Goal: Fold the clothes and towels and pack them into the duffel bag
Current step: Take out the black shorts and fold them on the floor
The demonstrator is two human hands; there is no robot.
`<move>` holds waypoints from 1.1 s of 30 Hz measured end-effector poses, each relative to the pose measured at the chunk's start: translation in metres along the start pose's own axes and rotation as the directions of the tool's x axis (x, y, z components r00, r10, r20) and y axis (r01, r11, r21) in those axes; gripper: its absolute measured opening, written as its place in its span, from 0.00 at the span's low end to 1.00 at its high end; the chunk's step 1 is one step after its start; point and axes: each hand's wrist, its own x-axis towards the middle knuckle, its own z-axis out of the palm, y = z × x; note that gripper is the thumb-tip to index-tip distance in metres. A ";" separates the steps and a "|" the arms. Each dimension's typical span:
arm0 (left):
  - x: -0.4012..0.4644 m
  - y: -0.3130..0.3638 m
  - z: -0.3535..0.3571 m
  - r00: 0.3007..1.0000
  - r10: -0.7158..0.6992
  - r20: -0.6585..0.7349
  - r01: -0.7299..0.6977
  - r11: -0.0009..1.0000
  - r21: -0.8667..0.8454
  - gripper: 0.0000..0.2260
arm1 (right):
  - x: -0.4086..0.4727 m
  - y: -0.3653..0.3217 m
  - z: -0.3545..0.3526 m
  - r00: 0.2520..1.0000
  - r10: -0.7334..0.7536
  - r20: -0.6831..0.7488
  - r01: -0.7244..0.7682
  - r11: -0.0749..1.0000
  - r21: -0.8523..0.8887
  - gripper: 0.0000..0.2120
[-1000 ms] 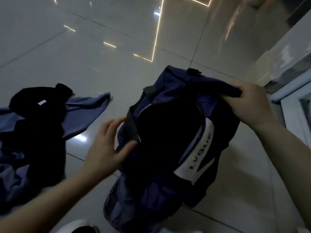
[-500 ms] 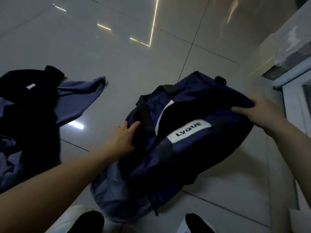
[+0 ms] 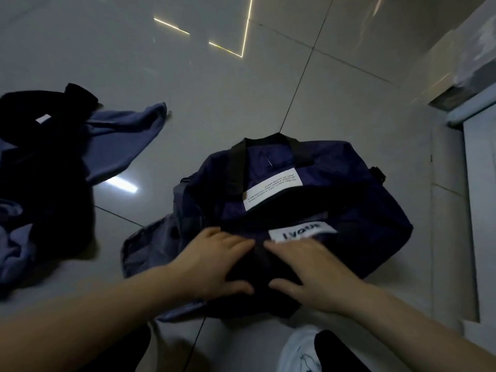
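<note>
Now both hands, left hand [image 3: 214, 261] and right hand [image 3: 314, 272], press flat on the duffel bag [image 3: 308, 210] mid-floor, apparently gripping nothing; clothes [image 3: 48, 170] lie unfolded at the floor's left edge. Next: open the bag.

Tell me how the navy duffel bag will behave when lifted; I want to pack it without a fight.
Probably floppy: the duffel bag lies slumped and creased under the left hand and right hand. Likely light, since it looks flat, though its inside is hidden. It may slide easily on the glossy floor.
</note>
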 end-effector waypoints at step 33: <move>0.026 -0.139 -0.055 0.826 -0.563 0.030 0.564 0.825 -0.025 0.30 | 0.195 0.036 -0.122 0.832 0.411 -0.372 -0.498 0.849 -0.176 0.14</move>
